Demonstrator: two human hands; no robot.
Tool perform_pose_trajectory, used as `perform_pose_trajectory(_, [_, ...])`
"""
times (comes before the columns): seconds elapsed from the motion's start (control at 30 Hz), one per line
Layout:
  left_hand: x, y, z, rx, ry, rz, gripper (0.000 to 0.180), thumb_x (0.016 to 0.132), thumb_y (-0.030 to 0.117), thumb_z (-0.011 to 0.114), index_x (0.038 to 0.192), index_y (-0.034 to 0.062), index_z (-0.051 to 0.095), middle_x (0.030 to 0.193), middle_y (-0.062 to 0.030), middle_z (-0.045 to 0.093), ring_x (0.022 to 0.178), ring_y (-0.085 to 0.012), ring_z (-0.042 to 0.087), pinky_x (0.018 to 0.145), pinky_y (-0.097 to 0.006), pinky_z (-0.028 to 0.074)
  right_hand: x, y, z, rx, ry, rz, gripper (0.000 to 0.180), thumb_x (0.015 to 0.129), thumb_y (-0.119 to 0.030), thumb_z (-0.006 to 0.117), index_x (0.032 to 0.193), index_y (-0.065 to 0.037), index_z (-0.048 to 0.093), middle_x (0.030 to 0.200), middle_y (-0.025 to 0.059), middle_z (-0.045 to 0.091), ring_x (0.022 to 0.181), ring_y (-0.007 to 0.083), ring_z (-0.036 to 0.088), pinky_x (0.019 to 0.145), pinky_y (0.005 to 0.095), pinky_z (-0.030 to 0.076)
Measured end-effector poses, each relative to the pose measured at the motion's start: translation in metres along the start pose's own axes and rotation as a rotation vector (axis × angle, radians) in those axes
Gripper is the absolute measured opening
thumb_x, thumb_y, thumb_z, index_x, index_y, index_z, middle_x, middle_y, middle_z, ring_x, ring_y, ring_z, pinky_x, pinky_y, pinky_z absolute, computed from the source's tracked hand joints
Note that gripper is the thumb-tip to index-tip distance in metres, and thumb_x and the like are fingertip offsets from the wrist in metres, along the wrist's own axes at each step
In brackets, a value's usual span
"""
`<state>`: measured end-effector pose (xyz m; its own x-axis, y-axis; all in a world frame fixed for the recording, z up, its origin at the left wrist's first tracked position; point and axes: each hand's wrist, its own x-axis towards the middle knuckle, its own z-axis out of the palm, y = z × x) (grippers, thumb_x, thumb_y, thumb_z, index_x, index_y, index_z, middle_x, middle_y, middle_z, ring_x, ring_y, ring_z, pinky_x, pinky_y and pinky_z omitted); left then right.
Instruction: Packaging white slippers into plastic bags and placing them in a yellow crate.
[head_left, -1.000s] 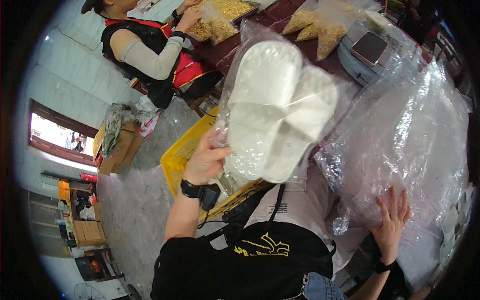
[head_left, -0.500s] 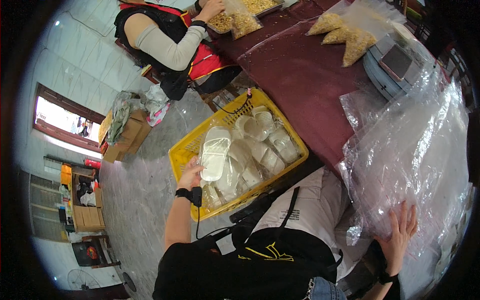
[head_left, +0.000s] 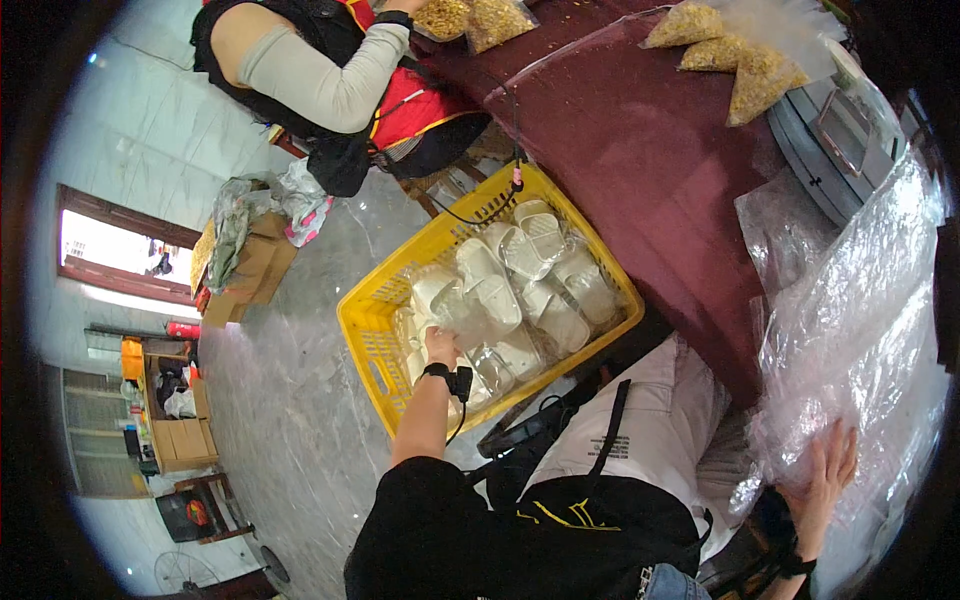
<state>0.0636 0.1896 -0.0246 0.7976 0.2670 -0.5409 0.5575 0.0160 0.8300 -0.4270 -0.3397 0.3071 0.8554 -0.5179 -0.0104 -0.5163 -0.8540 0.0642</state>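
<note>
The left hand (head_left: 438,346) reaches into the yellow crate (head_left: 372,330) on the floor, gripping a bagged pair of white slippers (head_left: 452,300) (others lie alongside); the right hand (head_left: 826,470) presses open-palmed on clear plastic bags (head_left: 860,330).

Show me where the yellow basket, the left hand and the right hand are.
yellow basket (head_left: 372,345): head view, on its left wall.
left hand (head_left: 438,347): head view, on the back of the hand.
right hand (head_left: 826,475): head view, on the back of the hand.
</note>
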Motion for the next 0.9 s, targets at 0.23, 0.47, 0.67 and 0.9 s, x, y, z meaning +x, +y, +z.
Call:
perform_pose_trajectory(0.23, [0.041, -0.008, -0.003, 0.601, 0.249, 0.093, 0.043, 0.080, 0.003, 0.067, 0.120, -0.0005, 0.051, 0.104, -0.0235, 0.068, 0.090, -0.0366, 0.069, 0.080, -0.041, 0.056, 0.002, 0.005, 0.002, -0.014, -0.037, 0.019, 0.088, 0.052, -0.023, 0.088, 0.132, -0.013, 0.053, 0.164, 0.0179, 0.031, 0.149, 0.0482, 0.024, 0.119, 0.0610, 0.019])
perform_pose_trajectory(0.47, [-0.027, 0.030, 0.091, 1.411, 0.213, 0.161, 0.088, 0.089, 0.033, 0.067, 0.160, 0.0228, 0.017, 0.165, -0.0185, 0.012, 0.148, -0.0471, 0.020, 0.103, -0.074, 0.032, -0.003, 0.008, -0.005, -0.050, -0.049, 0.022, 0.086, 0.054, -0.025, 0.087, 0.132, -0.014, 0.053, 0.164, 0.0177, 0.031, 0.150, 0.0468, 0.024, 0.119, 0.0603, 0.019])
perform_pose_trajectory(0.67, [-0.083, 0.031, 0.125, 1.505, -0.250, 0.344, 0.082, 0.094, 0.043, 0.063, 0.161, 0.0390, 0.017, 0.170, -0.0129, -0.006, 0.151, -0.0535, -0.006, 0.101, -0.088, 0.013, -0.005, 0.011, 0.005, -0.038, -0.024, -0.024, 0.084, 0.057, -0.020, 0.086, 0.134, -0.012, 0.052, 0.164, 0.0180, 0.030, 0.150, 0.0459, 0.024, 0.120, 0.0588, 0.019])
perform_pose_trajectory(0.9, [0.026, -0.059, 0.093, 2.197, -0.305, 0.669, 0.071, 0.099, 0.051, 0.054, 0.156, 0.0552, 0.012, 0.169, -0.0011, -0.017, 0.145, -0.0613, -0.015, 0.086, -0.098, 0.010, 0.007, 0.005, 0.002, 0.059, 0.007, -0.057, 0.079, 0.058, -0.022, 0.086, 0.130, -0.011, 0.055, 0.162, 0.0194, 0.034, 0.149, 0.0472, 0.025, 0.120, 0.0572, 0.019])
